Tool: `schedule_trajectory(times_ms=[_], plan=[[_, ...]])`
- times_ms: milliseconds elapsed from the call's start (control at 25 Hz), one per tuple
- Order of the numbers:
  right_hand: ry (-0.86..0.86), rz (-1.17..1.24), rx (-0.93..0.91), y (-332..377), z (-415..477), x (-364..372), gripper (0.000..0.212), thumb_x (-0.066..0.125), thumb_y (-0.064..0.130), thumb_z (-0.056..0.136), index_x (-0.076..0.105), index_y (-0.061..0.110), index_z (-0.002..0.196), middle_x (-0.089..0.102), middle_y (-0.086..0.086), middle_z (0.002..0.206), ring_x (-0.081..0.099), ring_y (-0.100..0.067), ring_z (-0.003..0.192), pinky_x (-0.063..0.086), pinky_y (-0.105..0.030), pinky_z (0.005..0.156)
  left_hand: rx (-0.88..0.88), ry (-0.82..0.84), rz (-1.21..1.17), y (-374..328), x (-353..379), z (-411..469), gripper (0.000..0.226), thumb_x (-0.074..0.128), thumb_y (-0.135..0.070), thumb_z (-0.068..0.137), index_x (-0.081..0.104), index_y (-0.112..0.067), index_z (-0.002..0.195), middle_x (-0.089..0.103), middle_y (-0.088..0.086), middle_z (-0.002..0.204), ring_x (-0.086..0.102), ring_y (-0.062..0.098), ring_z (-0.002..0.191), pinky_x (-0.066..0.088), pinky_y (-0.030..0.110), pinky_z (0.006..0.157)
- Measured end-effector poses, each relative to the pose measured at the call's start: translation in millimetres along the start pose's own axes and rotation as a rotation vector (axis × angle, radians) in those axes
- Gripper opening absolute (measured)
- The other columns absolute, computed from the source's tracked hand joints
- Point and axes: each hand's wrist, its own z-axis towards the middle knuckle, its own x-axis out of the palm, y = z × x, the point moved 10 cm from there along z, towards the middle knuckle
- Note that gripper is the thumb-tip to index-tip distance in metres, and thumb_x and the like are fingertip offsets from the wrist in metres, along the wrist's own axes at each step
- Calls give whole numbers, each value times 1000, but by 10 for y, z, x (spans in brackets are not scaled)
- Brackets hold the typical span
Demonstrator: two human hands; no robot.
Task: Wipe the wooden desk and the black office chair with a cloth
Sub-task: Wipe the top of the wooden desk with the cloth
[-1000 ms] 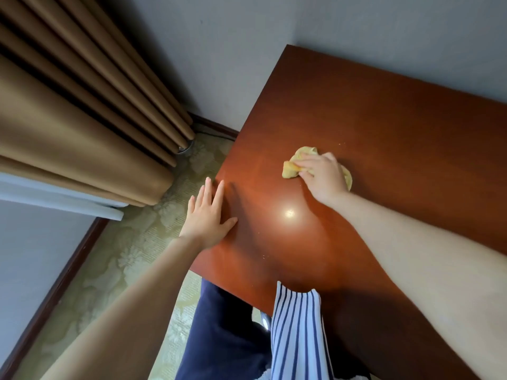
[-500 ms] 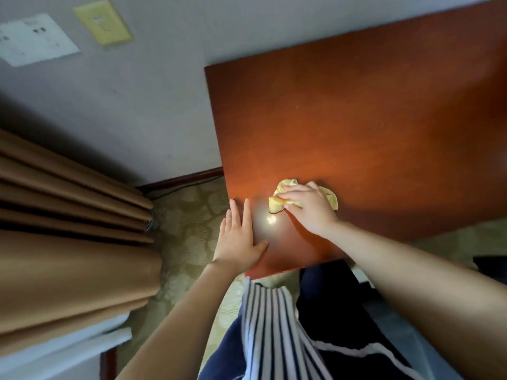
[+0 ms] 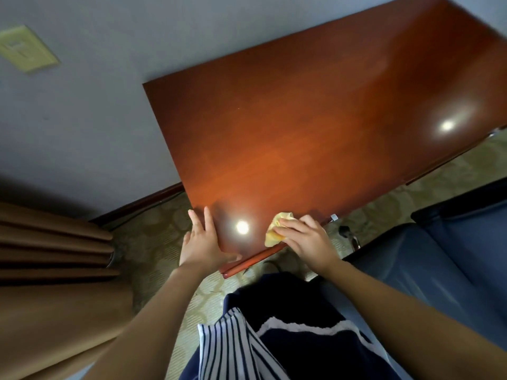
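Two bare hands work at the near corner of a glossy reddish-brown wooden desk [image 3: 315, 127], seen from above by the person's own head camera. Its top fills the upper right of the view and stands against a pale grey wall [image 3: 90, 127]. Bright round light reflections shine on the polished surface, one near the hands and one at the far right.

Tan curtains [image 3: 52, 272] hang in heavy folds at the left, reaching down to a patterned green-beige carpet [image 3: 156, 239]. At the right, just beside the desk's near edge, sits a dark chair [image 3: 439, 259] with a smooth padded surface that looks dark blue in this light. At the bottom centre, the person's dark clothing [image 3: 288, 305] shows, with a navy-and-white striped cloth panel [image 3: 230, 349] hanging in front.

Both forearms reach up from the bottom of the view. Flat on the desk's left corner lies the left hand [image 3: 203, 245], palm down, fingers straight and close together, thumb spread along the near edge; it holds nothing. Nearby, at the near edge, the right hand [image 3: 304, 239] presses down on a crumpled yellow cloth [image 3: 275, 229], its fingers bent over the bundle and gripping it against the wood. That cloth pokes out to the left from under the fingers.

Smallest of all, a yellowish wall plate [image 3: 24, 50] sits on the wall at upper left.
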Motion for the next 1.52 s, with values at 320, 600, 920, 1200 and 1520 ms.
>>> schedule_trajectory(times_ms=[320,600,920,1200,1520], plan=[[-136,-82,415,-1483,99,-670,26,61,3,87,70,10,110,68,-10,112,52,-34,96,36,-30,84,-22,52,143,-122,45,124,149,78,-66,56,-29,-11,144,-26,24,152,-7,31,147,15,42,118],[-263,-11,959,-2354,291,-777,31,44,14,98,58,13,126,57,-10,128,43,-33,116,35,-30,87,-95,52,257,-97,91,23,147,70,-72,59,-35,-10,141,-23,30,151,-4,34,147,13,41,118],[-62,-88,459,-1315,917,-234,38,44,14,97,52,17,134,45,1,143,38,-26,123,30,-31,103,-147,38,291,-162,40,-18,144,69,-71,61,-35,-12,141,-15,29,154,1,32,147,13,44,118],[68,-43,20,-158,698,232,33,55,5,88,63,18,117,54,3,135,51,-30,99,43,-37,80,-134,44,312,-180,40,-63,140,65,-74,62,-33,-16,143,-11,28,155,10,31,146,16,44,118],[155,39,-239,-155,179,104,52,79,0,66,69,22,112,63,3,124,58,-25,81,52,-33,71,-125,53,339,-161,41,-81,139,63,-76,62,-32,-16,144,-12,25,156,19,28,144,17,41,118]])
